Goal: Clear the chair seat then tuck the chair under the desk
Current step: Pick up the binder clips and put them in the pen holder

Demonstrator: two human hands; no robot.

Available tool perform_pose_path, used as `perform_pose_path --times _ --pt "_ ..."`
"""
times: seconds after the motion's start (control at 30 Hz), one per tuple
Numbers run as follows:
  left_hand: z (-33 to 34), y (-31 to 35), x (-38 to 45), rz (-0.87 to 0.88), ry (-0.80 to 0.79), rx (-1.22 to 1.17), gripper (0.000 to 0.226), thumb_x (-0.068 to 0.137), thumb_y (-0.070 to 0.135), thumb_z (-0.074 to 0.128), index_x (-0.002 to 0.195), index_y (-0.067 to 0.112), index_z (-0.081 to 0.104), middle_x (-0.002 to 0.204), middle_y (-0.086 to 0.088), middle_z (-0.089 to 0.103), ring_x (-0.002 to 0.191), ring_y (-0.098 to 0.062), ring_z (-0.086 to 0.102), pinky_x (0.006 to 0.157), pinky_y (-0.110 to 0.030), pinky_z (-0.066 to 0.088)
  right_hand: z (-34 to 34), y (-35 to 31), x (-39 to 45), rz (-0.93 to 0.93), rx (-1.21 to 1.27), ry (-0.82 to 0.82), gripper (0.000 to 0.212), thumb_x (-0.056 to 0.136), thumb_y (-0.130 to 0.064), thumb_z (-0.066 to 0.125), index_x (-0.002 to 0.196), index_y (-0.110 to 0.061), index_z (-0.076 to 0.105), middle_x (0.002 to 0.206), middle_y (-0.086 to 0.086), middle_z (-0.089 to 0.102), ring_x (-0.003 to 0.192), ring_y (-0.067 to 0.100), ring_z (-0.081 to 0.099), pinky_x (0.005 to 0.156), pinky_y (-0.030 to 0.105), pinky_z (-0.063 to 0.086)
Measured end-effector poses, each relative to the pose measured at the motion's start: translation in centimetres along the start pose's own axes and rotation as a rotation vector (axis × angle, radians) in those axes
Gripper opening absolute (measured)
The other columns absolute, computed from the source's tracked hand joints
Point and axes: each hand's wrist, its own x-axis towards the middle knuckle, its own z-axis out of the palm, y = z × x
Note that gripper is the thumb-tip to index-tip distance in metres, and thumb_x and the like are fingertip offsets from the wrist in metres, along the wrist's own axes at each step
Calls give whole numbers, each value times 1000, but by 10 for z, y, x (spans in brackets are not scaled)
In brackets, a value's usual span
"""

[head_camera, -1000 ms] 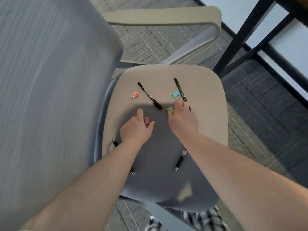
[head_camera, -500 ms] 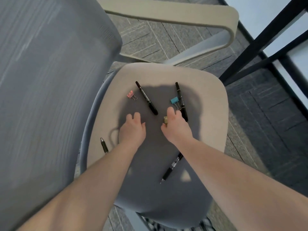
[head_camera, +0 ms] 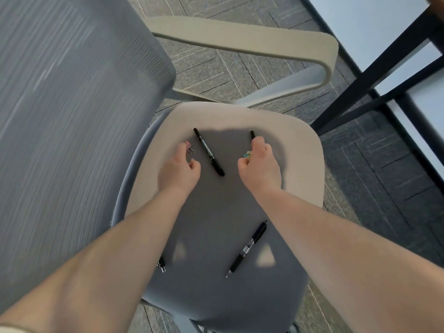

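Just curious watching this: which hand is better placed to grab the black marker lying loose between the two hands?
Probably the left hand: the black marker lies just beside its fingers. The right hand is farther off and already holds clips and another marker.

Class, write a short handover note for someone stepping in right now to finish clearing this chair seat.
Left hand: reaching the pink binder clip, not yet gripping it.
Right hand: closed on small clips, over a black marker.
On the seat: another black marker, a black pen and a second pen half hidden under the left forearm.
Left: gather everything, then tuck the chair under the desk.
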Motion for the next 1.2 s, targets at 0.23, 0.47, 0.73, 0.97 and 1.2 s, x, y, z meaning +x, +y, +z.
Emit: perform_pose_path --times 0.23,0.47,0.73,0.97,1.2 --pt "15 -3 26 53 -52 -52 49 87 30 58 130 18 38 122 -1 60 103 -27 60 85 -38 48 11 6 16 55 -19 -83 29 91 -14 48 117 -4 42 118 18 49 102 37 54 72 35 36" --pt "26 -2 28 1 -26 -53 39 91 25 53 123 5 40 127 -6 59 109 -33 58 83 -39 45 22 12 21 77 -122 -118 29 91 -20 48 115 -5 41 118 19 48 104 39 53 72 38 38" --pt "24 3 22 -94 -68 -41 26 91 16 48 110 -2 45 111 -22 62 101 -40 60 80 -40 47 27 4 16 31 -235 -190 18 88 -14 48 102 -7 39 109 18 57 92 36 59 64 35 37" --pt "7 2 2 -125 -216 -90 22 84 23 47 99 6 48 93 -10 62 62 -34 68 62 -37 58 14 6 -2 -54 -166 -190 13 84 -14 44 84 -11 31 86 8 48 75 31 45 59 32 35" --pt "-48 43 -19 111 -305 -124 9 83 21 50 86 15 44 80 -4 57 60 -23 59 39 -26 49 -45 -6 -23 -83 -60 -52 14 81 -17 52 88 -8 44 87 16 57 87 37 58 66 37 44"
